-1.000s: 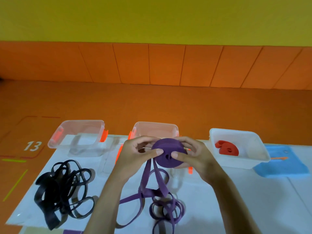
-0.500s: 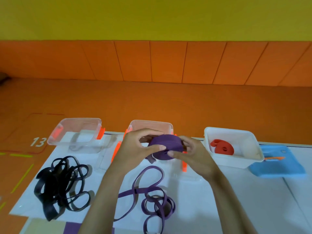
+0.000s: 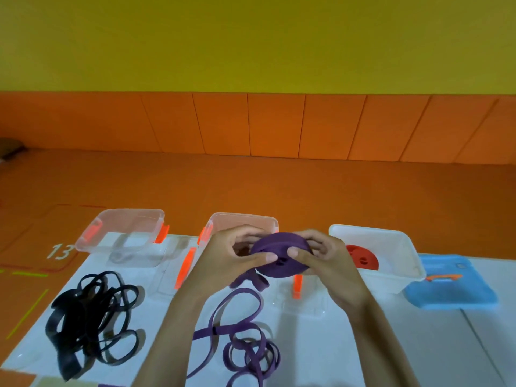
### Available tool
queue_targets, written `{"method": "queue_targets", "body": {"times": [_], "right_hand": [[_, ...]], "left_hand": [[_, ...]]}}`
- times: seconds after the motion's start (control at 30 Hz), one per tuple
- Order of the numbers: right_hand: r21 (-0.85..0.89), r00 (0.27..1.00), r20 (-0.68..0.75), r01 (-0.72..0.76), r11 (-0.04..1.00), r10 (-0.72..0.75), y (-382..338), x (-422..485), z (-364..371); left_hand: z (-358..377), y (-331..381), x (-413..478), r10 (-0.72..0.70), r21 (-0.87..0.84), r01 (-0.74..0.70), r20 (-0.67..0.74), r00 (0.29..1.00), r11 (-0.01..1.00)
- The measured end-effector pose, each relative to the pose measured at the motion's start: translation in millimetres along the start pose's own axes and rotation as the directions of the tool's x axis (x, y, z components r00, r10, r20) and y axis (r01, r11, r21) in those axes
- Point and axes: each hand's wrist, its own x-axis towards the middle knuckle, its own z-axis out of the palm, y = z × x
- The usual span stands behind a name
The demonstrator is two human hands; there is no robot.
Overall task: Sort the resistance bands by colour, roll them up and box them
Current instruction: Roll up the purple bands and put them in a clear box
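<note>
Now the purple roll [image 3: 282, 255] is tipped up again, after lying flatter half a second ago; the tail that trailed to the counter [image 3: 418, 344] a second ago is only a short end hanging beneath it, so I judge this band is nearly wound and ready for boxing. Both grips are clenched on it: left hand [image 3: 223, 263] and right hand [image 3: 329, 263] pinch opposite edges, thumbs on the near face. The roll is held in the air just before the middle clear box [image 3: 243, 217], above the loose purple bands [image 3: 245, 350]; its flat face looks toward the camera and its broad span runs left to right between the hands. The black bands [image 3: 89, 317] lie unrolled.
</note>
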Motion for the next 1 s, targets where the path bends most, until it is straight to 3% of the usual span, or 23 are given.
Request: {"method": "queue_targets", "body": {"times": [0.13, 0.23, 0.33, 0.53, 0.7, 0.87, 1.0], "right_hand": [[0.131, 0.997, 0.051, -0.063, 0.989, 0.056, 9, -3, -4], [0.104, 0.991, 0.109, -0.083, 0.991, 0.072, 9, -1, -3], [0.12, 0.996, 0.064, -0.07, 0.99, 0.063, 12, 4, 1], [0.288, 0.986, 0.078, -0.164, 0.944, 0.147, 23, 17, 27], [0.343, 0.978, 0.132, -0.198, 0.918, 0.161, 26, 29, 54], [0.216, 0.968, 0.216, -0.179, 0.96, 0.132, 27, 40, 87], [-0.198, 0.949, 0.306, -0.018, 0.98, 0.079, 8, 50, 120]], "left_hand": [[-4, 3, 2, 0.015, 0.054, -0.017, 0.036, 0.999, 0.998], [-5, 0, -2, 0.004, 0.059, -0.007, 0.056, 0.998, 0.998], [-10, -7, -11, -0.033, 0.026, 0.032, 0.057, 0.998, 0.999], [-31, -16, -24, -0.068, -0.016, 0.067, -0.042, 0.997, 0.998], [-55, -22, -24, -0.059, 0.05, 0.063, -0.086, 0.995, 0.997], [-97, -36, -31, -0.057, 0.081, 0.063, -0.073, 0.996, 0.995], [-140, -43, -41, -0.038, 0.096, 0.043, -0.056, 0.998, 0.994]]}}
